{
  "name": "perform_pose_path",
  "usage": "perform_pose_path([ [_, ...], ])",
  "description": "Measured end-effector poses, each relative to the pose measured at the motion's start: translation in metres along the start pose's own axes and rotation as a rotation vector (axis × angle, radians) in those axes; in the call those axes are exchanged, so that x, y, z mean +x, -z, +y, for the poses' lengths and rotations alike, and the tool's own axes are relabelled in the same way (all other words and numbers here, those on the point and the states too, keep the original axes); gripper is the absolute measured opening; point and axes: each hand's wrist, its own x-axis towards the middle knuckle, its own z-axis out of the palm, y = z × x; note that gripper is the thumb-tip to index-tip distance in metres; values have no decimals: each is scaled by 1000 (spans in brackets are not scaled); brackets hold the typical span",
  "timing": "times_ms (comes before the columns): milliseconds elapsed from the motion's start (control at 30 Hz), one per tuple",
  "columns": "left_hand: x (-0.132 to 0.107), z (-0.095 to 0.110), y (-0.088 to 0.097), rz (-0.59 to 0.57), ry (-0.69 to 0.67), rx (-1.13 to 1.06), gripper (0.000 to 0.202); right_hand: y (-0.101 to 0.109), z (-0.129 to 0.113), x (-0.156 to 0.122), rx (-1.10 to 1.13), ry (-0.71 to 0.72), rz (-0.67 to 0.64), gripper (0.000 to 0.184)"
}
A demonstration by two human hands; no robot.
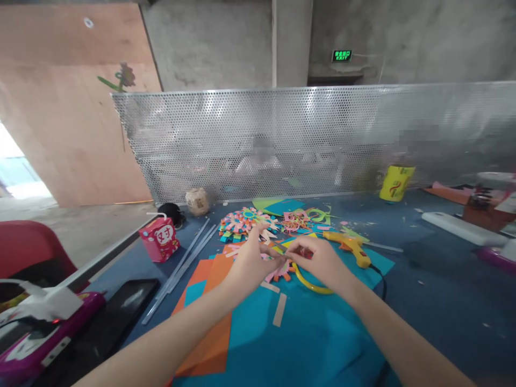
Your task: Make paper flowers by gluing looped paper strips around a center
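Observation:
My left hand [253,264] and my right hand [318,257] meet over the blue paper sheet [306,333], fingertips pinched close together. Whatever small piece lies between them is too little to name. Just beneath the fingers is a fringed pink and orange paper piece [278,275], partly covered by my left hand. A yellow curved handle [312,286] shows beside my right hand; the rest of it is hidden. Two pale paper strips [279,310] rest on the blue sheet. Behind the hands lies a pile of multicoloured fringed paper [242,221].
A yellow glue gun [350,248] lies right of my hands, its cord trailing. At left are clear glue sticks [181,266], a pink drink carton [159,239], a dark phone [107,312] and a power strip [52,333]. A perforated metal screen [226,140] borders the table's back.

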Motion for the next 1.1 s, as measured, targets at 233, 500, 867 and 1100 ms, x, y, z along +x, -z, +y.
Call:
perform_pose_path([
  [233, 7, -18, 12, 39, -41, 437, 50, 10, 3, 5, 189, -158, 142, 16],
  [500, 5, -46, 4, 32, 69, 725, 36, 4, 18, 9, 542, -408, 71, 31],
  [867, 2, -47, 1, 2, 111, 451, 33, -6, 29, 9, 658, -470, 4, 26],
  [1100, 0, -50, 2, -11, 103, 95, 43, -9, 24, 9, 735, -415, -30, 27],
])
